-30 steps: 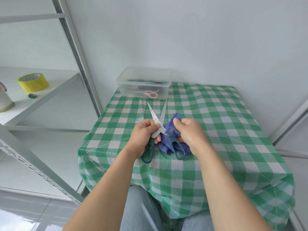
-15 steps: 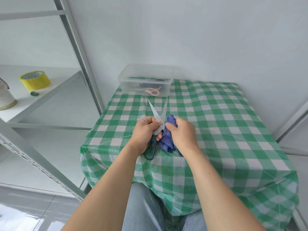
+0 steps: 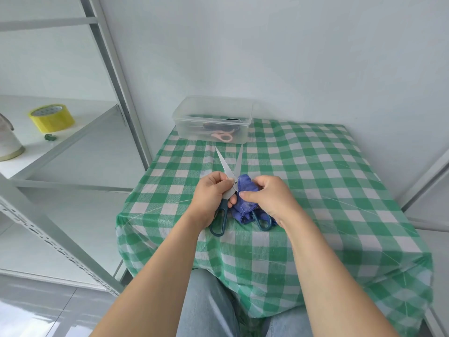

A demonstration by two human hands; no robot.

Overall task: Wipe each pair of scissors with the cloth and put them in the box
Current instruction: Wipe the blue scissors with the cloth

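Closest to us, our left hand [image 3: 209, 198] is pinched around the teal-handled scissors [image 3: 224, 190] near the pivot, blades spread in a V pointing away. Our right hand [image 3: 269, 199] is clamped on the blue cloth [image 3: 244, 203], bunched right against them over the checked counter [image 3: 315, 190]. At the far edge sits the clear box [image 3: 212, 122], pink scissors [image 3: 222, 136] inside.
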